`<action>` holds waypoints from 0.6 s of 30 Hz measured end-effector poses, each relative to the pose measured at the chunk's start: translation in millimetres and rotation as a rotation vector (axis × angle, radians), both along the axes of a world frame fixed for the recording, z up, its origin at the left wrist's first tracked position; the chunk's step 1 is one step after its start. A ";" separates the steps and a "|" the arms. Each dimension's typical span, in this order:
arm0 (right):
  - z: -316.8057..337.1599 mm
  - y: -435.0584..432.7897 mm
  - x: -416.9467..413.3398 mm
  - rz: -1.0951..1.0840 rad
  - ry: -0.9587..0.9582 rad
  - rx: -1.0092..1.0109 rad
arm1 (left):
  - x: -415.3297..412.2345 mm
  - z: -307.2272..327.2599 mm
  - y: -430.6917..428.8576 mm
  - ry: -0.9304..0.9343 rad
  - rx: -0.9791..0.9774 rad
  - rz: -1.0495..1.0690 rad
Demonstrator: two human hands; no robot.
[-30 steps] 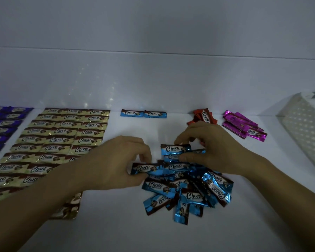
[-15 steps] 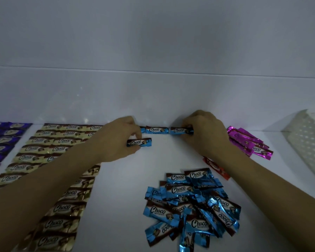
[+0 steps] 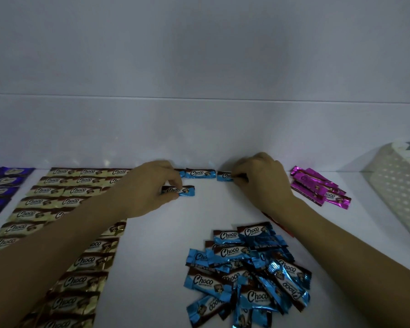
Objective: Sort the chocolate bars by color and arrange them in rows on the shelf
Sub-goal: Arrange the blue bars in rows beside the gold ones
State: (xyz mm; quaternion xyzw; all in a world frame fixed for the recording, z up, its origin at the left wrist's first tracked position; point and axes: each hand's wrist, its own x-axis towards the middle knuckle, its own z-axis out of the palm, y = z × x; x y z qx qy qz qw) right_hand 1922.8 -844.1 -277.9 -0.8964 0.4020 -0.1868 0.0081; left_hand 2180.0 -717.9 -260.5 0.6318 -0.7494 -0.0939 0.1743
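A loose heap of blue chocolate bars (image 3: 246, 271) lies on the white shelf (image 3: 152, 268) in front of me. Along the back wall a row of blue bars (image 3: 200, 173) lies flat. My left hand (image 3: 142, 188) pinches a blue bar (image 3: 186, 191) just below that row's left end. My right hand (image 3: 260, 181) pinches another blue bar (image 3: 224, 176) at the row's right end. Gold bars (image 3: 64, 192) lie in neat rows on the left, purple bars (image 3: 0, 183) at the far left. A small pile of pink bars (image 3: 317, 185) sits at the right.
A white perforated basket (image 3: 398, 190) stands at the far right. A red bar (image 3: 282, 227) peeks out from under my right forearm. The shelf's back wall rises straight behind the rows.
Both hands left the blue heap, each with one bar, and reached to the back row. Since half a second ago they have barely moved.
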 end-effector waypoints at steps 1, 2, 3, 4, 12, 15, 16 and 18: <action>-1.8 -1.5 1.4 0.017 -0.009 -0.007 | 0.6 -0.4 0.8 -0.005 -0.007 0.002; -3.3 -3.2 2.5 0.026 -0.014 -0.014 | 1.8 -0.9 1.6 -0.011 -0.016 0.006; -4.4 -4.6 3.3 0.027 -0.013 -0.019 | 3.5 -1.5 2.2 -0.019 -0.029 0.010; -5.0 -5.7 3.9 0.024 -0.010 -0.024 | 5.0 -1.6 2.6 -0.027 -0.042 0.014; 4.6 3.2 4.0 0.084 -0.035 -0.053 | 10.1 -2.4 4.9 -0.044 -0.054 0.014; 23.4 26.2 0.9 0.201 -0.073 0.077 | 8.8 -1.7 5.3 -0.045 -0.056 0.008; 31.3 34.8 -1.4 0.260 -0.062 0.146 | 8.8 -1.3 5.6 -0.042 -0.052 0.008; 45.8 50.6 -8.8 0.369 0.011 0.261 | 9.0 -0.4 6.4 -0.033 -0.037 0.003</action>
